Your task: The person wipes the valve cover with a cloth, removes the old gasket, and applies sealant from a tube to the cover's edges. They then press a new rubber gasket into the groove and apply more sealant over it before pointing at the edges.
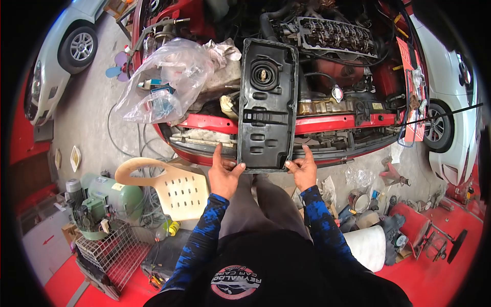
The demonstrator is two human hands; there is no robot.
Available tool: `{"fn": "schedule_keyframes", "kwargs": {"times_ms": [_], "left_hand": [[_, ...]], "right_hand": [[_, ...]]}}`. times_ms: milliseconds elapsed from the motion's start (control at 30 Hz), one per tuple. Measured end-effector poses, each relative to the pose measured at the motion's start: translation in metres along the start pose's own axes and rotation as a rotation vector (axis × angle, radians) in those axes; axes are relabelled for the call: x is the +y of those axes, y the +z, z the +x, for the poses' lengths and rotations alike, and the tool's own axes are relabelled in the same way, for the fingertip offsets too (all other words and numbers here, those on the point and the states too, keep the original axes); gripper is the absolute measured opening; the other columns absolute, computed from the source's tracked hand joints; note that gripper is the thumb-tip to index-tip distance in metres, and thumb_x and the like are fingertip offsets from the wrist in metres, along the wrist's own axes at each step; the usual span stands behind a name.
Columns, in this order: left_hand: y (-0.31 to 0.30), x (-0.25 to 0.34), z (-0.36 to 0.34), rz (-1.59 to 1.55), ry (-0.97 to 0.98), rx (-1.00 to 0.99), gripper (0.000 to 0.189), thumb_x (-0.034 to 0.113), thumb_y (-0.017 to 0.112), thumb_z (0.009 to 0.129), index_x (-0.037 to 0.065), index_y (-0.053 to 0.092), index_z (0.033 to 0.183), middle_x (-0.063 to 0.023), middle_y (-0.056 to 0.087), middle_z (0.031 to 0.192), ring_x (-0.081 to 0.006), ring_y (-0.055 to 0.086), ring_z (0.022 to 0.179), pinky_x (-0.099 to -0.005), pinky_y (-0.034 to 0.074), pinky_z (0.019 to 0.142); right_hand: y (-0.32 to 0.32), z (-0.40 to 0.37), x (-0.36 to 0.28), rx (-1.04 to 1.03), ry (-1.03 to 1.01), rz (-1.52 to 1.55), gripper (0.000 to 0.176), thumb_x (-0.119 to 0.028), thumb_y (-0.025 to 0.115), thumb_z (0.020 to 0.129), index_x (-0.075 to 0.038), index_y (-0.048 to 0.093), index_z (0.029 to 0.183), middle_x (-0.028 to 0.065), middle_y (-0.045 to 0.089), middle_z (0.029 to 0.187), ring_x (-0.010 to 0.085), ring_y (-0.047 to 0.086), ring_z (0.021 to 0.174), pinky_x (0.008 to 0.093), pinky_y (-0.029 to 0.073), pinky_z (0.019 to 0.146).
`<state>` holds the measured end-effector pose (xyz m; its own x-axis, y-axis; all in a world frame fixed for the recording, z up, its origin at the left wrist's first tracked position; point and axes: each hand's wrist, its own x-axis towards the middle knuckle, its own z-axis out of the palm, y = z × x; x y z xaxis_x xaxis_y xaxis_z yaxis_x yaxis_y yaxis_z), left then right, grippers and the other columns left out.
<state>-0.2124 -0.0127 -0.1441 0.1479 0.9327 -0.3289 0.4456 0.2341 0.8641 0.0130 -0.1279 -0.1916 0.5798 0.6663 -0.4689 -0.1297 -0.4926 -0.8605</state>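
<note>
While left hand (223, 174), right hand (303, 171) clasp near corners, cover (267, 102) beyond

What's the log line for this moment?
left hand: holds black cover, lower corner | right hand: holds other lower corner | place: at front of red car

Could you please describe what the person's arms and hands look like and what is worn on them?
The left hand and the right hand are bare, without gloves. The left sleeve and the right sleeve are long and close-fitting, reach the wrists, and carry a mottled blue-and-black pattern.
</note>
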Motion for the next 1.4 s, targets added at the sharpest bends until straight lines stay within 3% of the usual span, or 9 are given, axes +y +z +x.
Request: {"fn": "schedule_keyframes", "kwargs": {"times_ms": [233,333,600,700,800,900,1100,1167,1400], "left_hand": [[0.009,0.032,0.057,0.088,0.076,0.056,0.084,0.012,0.087,0.068,-0.001,0.047,0.141,-0.0073,0.06,0.07,-0.0169,0.057,0.062,-0.0316,0.05,0.064],[0.015,0.048,0.088,0.123,0.152,0.114,0.081,0.017,0.088,0.067,-0.001,0.051,0.137,-0.0077,0.06,0.072,-0.0191,0.057,0.062,-0.0333,0.05,0.063],[0.034,0.091,0.165,0.317,0.292,0.157,0.074,0.024,0.085,0.071,0.001,0.053,0.134,-0.0228,0.068,0.103,-0.0391,0.066,0.091,-0.0446,0.052,0.082],[0.037,0.118,0.186,0.413,0.434,0.176,0.064,0.017,0.08,0.075,0.006,0.055,0.133,-0.0204,0.062,0.113,-0.0382,0.062,0.1,-0.0469,0.051,0.083],[0.05,0.128,0.224,0.525,0.671,0.197,0.054,0.014,0.075,0.079,0.01,0.06,0.13,-0.018,0.061,0.116,-0.0368,0.058,0.107,-0.0453,0.05,0.088],[0.064,0.135,0.266,0.592,0.79,0.219,0.05,0.013,0.072,0.081,0.011,0.062,0.13,-0.0159,0.06,0.119,-0.0369,0.055,0.112,-0.045,0.048,0.092],[0.079,0.15,0.311,0.344,0.587,0.125,0.026,0.013,0.071,0.085,0.006,0.074,0.109,-0.0184,0.072,0.099,-0.0349,0.07,0.091,-0.0409,0.054,0.083],[0.079,0.152,0.314,0.208,0.352,0.025,0.023,0.014,0.071,0.085,0.007,0.075,0.106,-0.0168,0.074,0.094,-0.0296,0.072,0.087,-0.0369,0.055,0.08],[0.077,0.154,0.323,0.204,0.375,0.028,0.018,0.016,0.072,0.084,0.004,0.076,0.097,-0.0146,0.075,0.085,-0.0248,0.073,0.078,-0.0336,0.055,0.074]], "right_hand": [[0.004,0.045,-0.013,0.168,-0.105,0.037,0.085,-0.01,0.087,0.073,0.004,0.04,0.143,0.0042,0.065,0.069,0.0105,0.057,0.061,0.0259,0.05,0.061],[0.009,0.069,-0.047,0.321,-0.317,-0.269,0.086,-0.016,0.089,0.07,0.004,0.044,0.14,0.0058,0.062,0.066,0.0156,0.057,0.059,0.0312,0.051,0.063],[0.021,0.132,-0.116,0.372,-0.326,-0.499,0.092,-0.03,0.09,0.068,-0.005,0.044,0.144,0.0079,0.059,0.069,0.0284,0.06,0.064,0.0408,0.049,0.065],[0.023,0.158,-0.126,0.381,-0.375,-0.562,0.087,-0.032,0.087,0.071,-0.007,0.045,0.143,0.0129,0.062,0.087,0.0326,0.063,0.08,0.0434,0.051,0.074],[0.025,0.188,-0.135,0.359,-0.691,-0.729,0.065,-0.031,0.075,0.084,-0.015,0.051,0.141,0.0183,0.054,0.123,0.0402,0.056,0.11,0.0476,0.049,0.091],[0.032,0.212,-0.155,0.35,-0.674,-0.862,0.05,-0.027,0.069,0.089,-0.019,0.057,0.137,0.0132,0.052,0.13,0.0398,0.053,0.11,0.0469,0.048,0.092],[0.05,0.233,-0.179,0.336,-0.597,-0.929,0.045,-0.035,0.058,0.095,-0.02,0.058,0.138,0.0106,0.046,0.14,0.0384,0.048,0.114,0.0521,0.043,0.095],[0.069,0.231,-0.189,0.358,-0.619,-0.967,0.047,-0.039,0.059,0.093,-0.022,0.059,0.137,0.0098,0.047,0.138,0.0368,0.049,0.112,0.0528,0.041,0.091],[0.122,0.217,-0.22,0.198,-0.791,-1.006,0.043,-0.038,0.061,0.092,-0.024,0.062,0.132,0.0093,0.052,0.132,0.0351,0.049,0.11,0.0503,0.038,0.088]]}}
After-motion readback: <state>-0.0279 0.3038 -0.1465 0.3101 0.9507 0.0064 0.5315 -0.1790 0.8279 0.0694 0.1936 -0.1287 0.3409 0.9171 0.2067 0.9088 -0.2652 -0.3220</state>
